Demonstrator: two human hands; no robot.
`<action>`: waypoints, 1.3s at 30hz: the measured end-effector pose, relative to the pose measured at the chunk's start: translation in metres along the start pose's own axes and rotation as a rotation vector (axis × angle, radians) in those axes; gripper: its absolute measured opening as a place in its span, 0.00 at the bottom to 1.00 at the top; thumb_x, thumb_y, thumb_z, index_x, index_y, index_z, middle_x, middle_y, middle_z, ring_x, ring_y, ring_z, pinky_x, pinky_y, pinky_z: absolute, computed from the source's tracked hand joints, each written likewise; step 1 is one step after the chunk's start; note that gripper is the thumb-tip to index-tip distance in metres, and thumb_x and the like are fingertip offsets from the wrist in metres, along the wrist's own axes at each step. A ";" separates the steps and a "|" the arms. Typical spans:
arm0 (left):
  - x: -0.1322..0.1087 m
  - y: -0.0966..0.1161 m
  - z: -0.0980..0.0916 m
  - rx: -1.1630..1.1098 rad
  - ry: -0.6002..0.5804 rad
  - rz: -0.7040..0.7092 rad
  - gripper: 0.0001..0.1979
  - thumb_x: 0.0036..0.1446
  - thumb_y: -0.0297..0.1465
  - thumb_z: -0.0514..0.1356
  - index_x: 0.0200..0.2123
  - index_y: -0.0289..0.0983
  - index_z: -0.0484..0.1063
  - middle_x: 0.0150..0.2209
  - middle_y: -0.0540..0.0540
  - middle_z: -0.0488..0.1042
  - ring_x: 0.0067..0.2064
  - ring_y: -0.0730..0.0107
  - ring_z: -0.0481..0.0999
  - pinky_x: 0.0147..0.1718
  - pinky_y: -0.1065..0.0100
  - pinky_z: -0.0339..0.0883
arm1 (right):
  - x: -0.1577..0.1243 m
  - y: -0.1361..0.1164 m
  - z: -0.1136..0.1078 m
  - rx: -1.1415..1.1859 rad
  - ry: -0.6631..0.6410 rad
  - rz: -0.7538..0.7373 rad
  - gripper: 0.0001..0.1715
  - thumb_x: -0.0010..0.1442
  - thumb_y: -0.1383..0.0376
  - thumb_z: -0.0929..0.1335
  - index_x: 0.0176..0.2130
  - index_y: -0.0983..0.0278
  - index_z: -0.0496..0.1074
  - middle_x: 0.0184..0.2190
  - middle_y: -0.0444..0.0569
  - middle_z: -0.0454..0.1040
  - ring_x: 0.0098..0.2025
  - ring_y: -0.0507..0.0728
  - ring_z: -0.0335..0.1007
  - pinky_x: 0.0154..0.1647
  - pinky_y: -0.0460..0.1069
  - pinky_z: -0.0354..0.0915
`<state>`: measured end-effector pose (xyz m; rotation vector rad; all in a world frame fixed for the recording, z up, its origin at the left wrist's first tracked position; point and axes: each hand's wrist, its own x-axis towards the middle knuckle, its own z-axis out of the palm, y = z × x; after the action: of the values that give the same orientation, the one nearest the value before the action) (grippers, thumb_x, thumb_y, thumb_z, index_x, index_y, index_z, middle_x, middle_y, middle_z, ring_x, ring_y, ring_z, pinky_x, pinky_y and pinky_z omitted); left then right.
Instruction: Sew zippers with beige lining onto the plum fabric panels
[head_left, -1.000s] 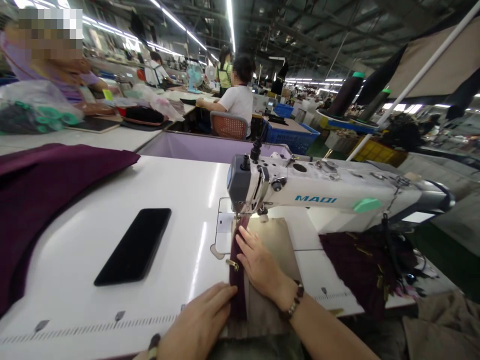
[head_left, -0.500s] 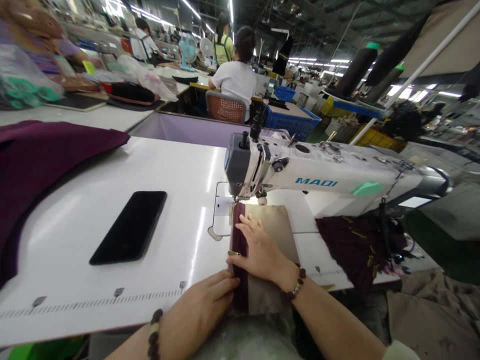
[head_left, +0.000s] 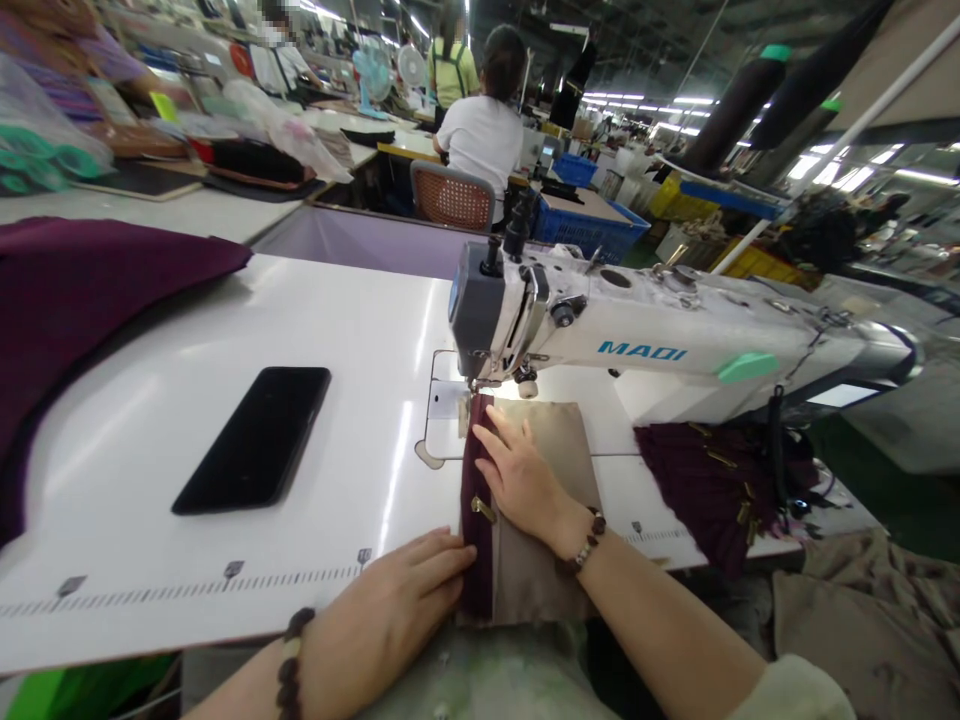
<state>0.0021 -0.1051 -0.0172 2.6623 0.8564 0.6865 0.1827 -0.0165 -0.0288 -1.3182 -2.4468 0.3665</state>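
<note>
A beige fabric panel (head_left: 551,470) with a dark purple strip (head_left: 477,570) along its left edge lies on the white machine table. A small gold zipper pull (head_left: 482,510) sits on the strip. My right hand (head_left: 521,475) rests flat on the panel, fingers spread, their tips by the strip just below the needle area. My left hand (head_left: 397,600) lies lower down, fingers stretched out and fingertips touching the strip's left edge; its thumb is hidden. The strip's far end runs under the head of the sewing machine (head_left: 585,330).
A black phone (head_left: 255,440) lies left on the table (head_left: 352,330). Purple cloth (head_left: 97,290) covers the far left. Purple pieces with gold pulls (head_left: 697,490) lie right of the machine, brown fabric (head_left: 862,630) below them. A person in white (head_left: 484,140) sits ahead.
The zipper pull now shows clear of my right thumb and lies tilted on the strip. My right hand's fingers have shifted slightly up the fabric. The whole view has shifted a little.
</note>
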 end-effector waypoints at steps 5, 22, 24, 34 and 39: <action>0.005 0.011 -0.024 -0.162 -0.082 0.064 0.12 0.61 0.24 0.49 0.35 0.37 0.72 0.41 0.48 0.75 0.42 0.74 0.73 0.52 0.72 0.61 | -0.021 -0.009 -0.001 -0.036 -0.063 -0.012 0.24 0.60 0.69 0.58 0.56 0.68 0.58 0.60 0.55 0.51 0.62 0.61 0.40 0.60 0.65 0.42; 0.061 -0.079 -0.003 0.202 -0.019 -0.037 0.13 0.61 0.25 0.48 0.42 0.31 0.70 0.46 0.40 0.71 0.49 0.65 0.68 0.49 0.60 0.64 | -0.027 -0.007 0.004 0.016 -0.028 -0.037 0.25 0.60 0.72 0.54 0.57 0.70 0.57 0.58 0.57 0.53 0.62 0.60 0.44 0.59 0.66 0.45; 0.058 -0.078 -0.001 0.209 -0.011 -0.047 0.13 0.61 0.26 0.48 0.42 0.31 0.70 0.46 0.40 0.70 0.49 0.64 0.67 0.49 0.60 0.64 | -0.028 -0.007 0.005 0.006 -0.029 -0.034 0.25 0.60 0.71 0.55 0.57 0.70 0.57 0.59 0.57 0.53 0.62 0.60 0.44 0.59 0.65 0.45; 0.062 -0.083 0.001 0.288 -0.061 -0.120 0.11 0.60 0.28 0.52 0.44 0.31 0.69 0.49 0.40 0.69 0.51 0.60 0.66 0.51 0.57 0.60 | -0.014 -0.001 0.000 0.033 -0.103 -0.010 0.27 0.59 0.71 0.56 0.58 0.68 0.54 0.60 0.55 0.51 0.62 0.59 0.42 0.60 0.65 0.44; 0.068 -0.091 0.004 0.317 -0.067 -0.145 0.15 0.59 0.30 0.55 0.48 0.30 0.65 0.50 0.40 0.67 0.52 0.59 0.64 0.52 0.57 0.58 | 0.000 0.007 -0.006 0.039 -0.140 -0.007 0.26 0.59 0.71 0.57 0.58 0.66 0.54 0.60 0.53 0.50 0.63 0.58 0.41 0.60 0.64 0.42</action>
<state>0.0089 0.0073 -0.0305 2.8373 1.2148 0.4566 0.1905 -0.0123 -0.0265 -1.3076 -2.5432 0.5182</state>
